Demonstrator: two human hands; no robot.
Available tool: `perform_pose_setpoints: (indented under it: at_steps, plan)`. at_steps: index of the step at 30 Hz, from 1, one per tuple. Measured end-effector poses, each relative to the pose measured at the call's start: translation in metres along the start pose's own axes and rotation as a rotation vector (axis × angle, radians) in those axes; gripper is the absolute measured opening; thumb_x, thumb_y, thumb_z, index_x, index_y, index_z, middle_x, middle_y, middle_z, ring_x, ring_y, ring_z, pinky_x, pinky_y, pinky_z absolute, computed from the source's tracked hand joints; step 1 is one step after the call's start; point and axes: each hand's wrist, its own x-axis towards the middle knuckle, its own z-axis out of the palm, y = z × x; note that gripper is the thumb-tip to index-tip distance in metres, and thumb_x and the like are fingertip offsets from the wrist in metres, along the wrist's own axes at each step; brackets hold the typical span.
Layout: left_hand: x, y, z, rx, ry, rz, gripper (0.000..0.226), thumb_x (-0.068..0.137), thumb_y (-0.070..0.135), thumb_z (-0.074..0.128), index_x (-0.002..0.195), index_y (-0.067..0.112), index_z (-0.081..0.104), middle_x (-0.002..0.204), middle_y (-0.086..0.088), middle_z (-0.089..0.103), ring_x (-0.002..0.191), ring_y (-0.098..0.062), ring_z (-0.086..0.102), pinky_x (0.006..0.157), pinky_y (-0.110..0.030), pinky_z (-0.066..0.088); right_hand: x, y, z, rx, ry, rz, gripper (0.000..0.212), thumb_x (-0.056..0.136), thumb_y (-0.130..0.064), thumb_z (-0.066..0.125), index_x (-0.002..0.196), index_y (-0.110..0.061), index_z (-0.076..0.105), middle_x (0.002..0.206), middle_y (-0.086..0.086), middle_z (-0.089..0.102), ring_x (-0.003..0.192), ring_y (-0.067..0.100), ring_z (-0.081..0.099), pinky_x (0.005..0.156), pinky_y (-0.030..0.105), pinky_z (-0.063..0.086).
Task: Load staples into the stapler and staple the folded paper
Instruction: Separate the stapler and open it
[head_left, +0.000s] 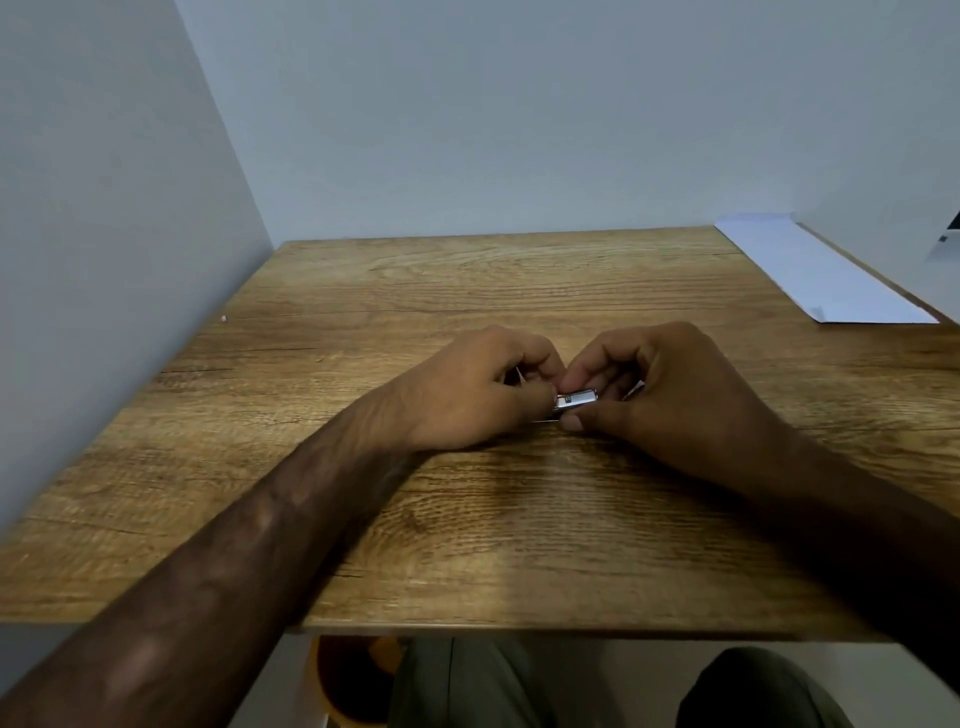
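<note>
A small silver stapler (575, 401) sits low over the middle of the wooden table (467, 545), mostly hidden by my fingers. My right hand (670, 395) grips it from the right, thumb under its near side. My left hand (467, 395) pinches its left end with thumb and fingertips. Thin metal edges poke out behind both hands. Whether staples are inside is hidden. The folded white paper (821, 270) lies flat at the far right corner of the table, well away from both hands.
Grey walls close the table's left and far sides. A dark-and-white object (948, 234) shows at the right edge beyond the paper. A tiny white speck (224, 318) lies near the left wall. My legs and an orange object (358, 680) are below the front edge.
</note>
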Motion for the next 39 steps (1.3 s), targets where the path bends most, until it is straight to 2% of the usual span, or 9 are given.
perform_pose_setpoints:
  at_steps: [5,8,12,14,17,22,27,32,39]
  plan:
    - [-0.006,-0.006,-0.003,-0.079,-0.005,-0.011,0.015,0.094,0.009,0.064,0.100,0.019,0.074,0.083,-0.006,0.073,0.071,-0.007,0.059,0.067,-0.027,0.046,-0.001,0.001,-0.003,0.055,0.017,0.032,0.027,0.062,-0.017,0.096,0.080,-0.024,0.077,0.074,-0.007,0.078,0.065,0.006,0.072,0.061,0.018,0.056]
    - [-0.013,-0.012,-0.009,-0.142,-0.047,-0.021,0.022,0.095,0.000,0.063,0.108,0.013,0.074,0.083,-0.001,0.072,0.075,-0.012,0.061,0.071,-0.030,0.048,-0.001,0.001,-0.002,0.070,-0.003,0.041,0.027,0.062,-0.016,0.096,0.082,-0.022,0.078,0.075,-0.006,0.078,0.065,0.006,0.070,0.061,0.018,0.056]
    - [-0.016,-0.008,-0.010,-0.121,-0.006,0.025,0.030,0.091,-0.009,0.061,0.111,0.012,0.069,0.095,-0.009,0.073,0.088,-0.034,0.067,0.084,-0.051,0.056,-0.001,0.002,-0.004,0.098,0.002,0.065,0.027,0.062,-0.012,0.095,0.082,-0.019,0.078,0.076,-0.001,0.078,0.066,0.010,0.071,0.062,0.020,0.057]
    - [-0.019,-0.007,-0.010,-0.076,0.012,0.076,0.036,0.089,-0.013,0.059,0.113,0.013,0.067,0.098,-0.006,0.072,0.090,-0.029,0.067,0.084,-0.053,0.056,-0.001,0.002,-0.004,0.107,0.006,0.073,0.028,0.061,-0.012,0.095,0.083,-0.019,0.078,0.077,0.000,0.079,0.069,0.018,0.074,0.064,0.025,0.059]
    - [-0.021,-0.006,-0.011,0.110,0.005,0.182,0.048,0.089,-0.009,0.059,0.123,0.024,0.069,0.105,0.002,0.070,0.097,-0.014,0.065,0.083,-0.042,0.055,-0.001,0.002,-0.003,0.109,0.001,0.081,0.029,0.061,-0.010,0.095,0.084,-0.018,0.078,0.078,0.001,0.079,0.074,0.023,0.075,0.065,0.025,0.061]
    - [-0.021,-0.002,-0.008,0.235,-0.003,0.262,0.054,0.088,-0.005,0.057,0.132,0.025,0.066,0.096,0.004,0.064,0.089,-0.013,0.060,0.076,-0.038,0.052,0.001,0.001,-0.006,0.152,-0.020,0.096,0.029,0.062,-0.007,0.094,0.086,-0.014,0.078,0.080,0.006,0.079,0.075,0.025,0.075,0.068,0.025,0.061]
    - [-0.020,0.003,-0.008,0.267,-0.045,0.254,0.046,0.084,0.011,0.051,0.126,0.025,0.061,0.095,0.006,0.063,0.085,-0.012,0.059,0.071,-0.034,0.049,0.001,-0.001,-0.005,0.178,-0.040,0.100,0.028,0.063,-0.009,0.093,0.085,-0.012,0.077,0.079,0.006,0.079,0.073,0.022,0.075,0.065,0.020,0.060]
    - [-0.018,0.005,-0.010,0.249,-0.099,0.243,0.044,0.082,0.017,0.058,0.126,0.024,0.058,0.096,0.003,0.062,0.084,-0.015,0.059,0.071,-0.038,0.052,0.002,0.000,-0.005,0.188,-0.050,0.111,0.027,0.062,-0.008,0.094,0.083,-0.011,0.077,0.077,0.005,0.079,0.068,0.013,0.072,0.063,0.019,0.058]
    - [-0.010,0.001,-0.004,0.203,-0.091,0.276,0.021,0.086,0.020,0.073,0.096,0.024,0.055,0.080,0.005,0.058,0.070,-0.015,0.055,0.059,-0.032,0.045,0.004,0.001,-0.006,0.154,-0.065,0.130,0.026,0.064,-0.008,0.094,0.082,-0.013,0.077,0.075,0.003,0.079,0.065,0.009,0.073,0.058,0.015,0.053]
